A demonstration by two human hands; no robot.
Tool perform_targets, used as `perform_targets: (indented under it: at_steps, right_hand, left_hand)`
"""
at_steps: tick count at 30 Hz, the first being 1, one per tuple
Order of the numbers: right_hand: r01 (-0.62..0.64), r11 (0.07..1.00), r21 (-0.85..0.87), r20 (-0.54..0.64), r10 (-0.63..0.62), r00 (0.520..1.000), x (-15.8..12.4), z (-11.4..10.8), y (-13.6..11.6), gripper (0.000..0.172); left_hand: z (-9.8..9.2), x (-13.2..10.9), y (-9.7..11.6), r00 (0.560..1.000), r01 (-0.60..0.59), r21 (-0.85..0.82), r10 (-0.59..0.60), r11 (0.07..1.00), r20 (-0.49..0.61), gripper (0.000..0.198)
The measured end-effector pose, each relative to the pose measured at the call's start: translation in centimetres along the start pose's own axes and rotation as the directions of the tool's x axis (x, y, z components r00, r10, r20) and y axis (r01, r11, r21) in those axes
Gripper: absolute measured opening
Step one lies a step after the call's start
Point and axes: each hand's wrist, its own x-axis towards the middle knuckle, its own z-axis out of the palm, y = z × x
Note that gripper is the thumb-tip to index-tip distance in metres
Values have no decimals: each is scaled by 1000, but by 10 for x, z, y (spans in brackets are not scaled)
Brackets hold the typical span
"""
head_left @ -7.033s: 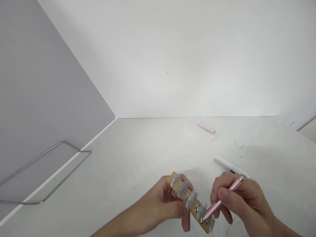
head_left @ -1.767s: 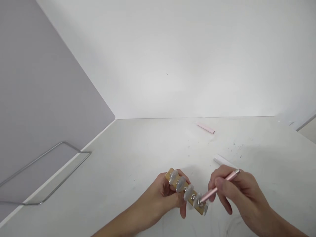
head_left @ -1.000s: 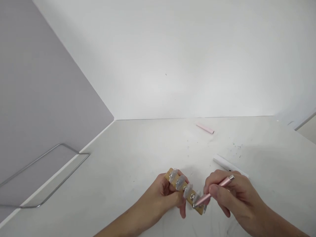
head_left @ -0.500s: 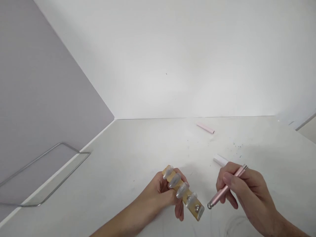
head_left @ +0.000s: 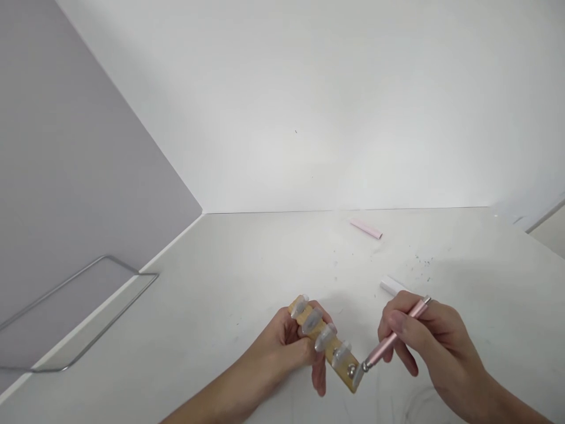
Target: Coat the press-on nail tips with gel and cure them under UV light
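My left hand grips a small wooden strip that carries several clear false nail tips in a row, held above the white table and slanting down to the right. A bare metal stud shows at the strip's lower right end. My right hand pinches a thin pink pen-like tool like a pencil. The tool's metal tip touches the lower right end of the strip, beside the stud.
A pink cap-like tube lies further back on the table. A white stick lies partly hidden behind my right hand. Dark specks dot the table at the right. A bent metal wire frame leans against the grey wall at left.
Half a second ago the pink tool's tip hung a little apart from the strip; now it has moved left and touches the strip's lower end. The nail tip at that end is gone since earlier frames.
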Motion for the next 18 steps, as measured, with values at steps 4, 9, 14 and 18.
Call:
perform_targets:
  at_steps: [4, 9, 14, 18]
  right_hand:
    - [4, 1000, -10, 11, -4, 1000, 0, 0, 3, 36]
    - [-3, 1000, -9, 21, 3, 1000, -2, -1, 4, 37]
    - [-11, 1000, -25, 54, 13, 998, 0, -1, -2, 35]
    - [-14, 1000, -15, 58, 15, 998, 1, -1, -4, 33]
  left_hand:
    - [0, -1, -1, 998, 48, 29, -47, 998, -36, 22]
    - [0, 0, -3, 998, 46, 39, -44, 998, -38, 21]
    - [0, 2, -4, 999, 26, 34, -25, 999, -26, 20]
    - [-1, 3, -5, 999, 32, 23, -31, 999, -31, 21]
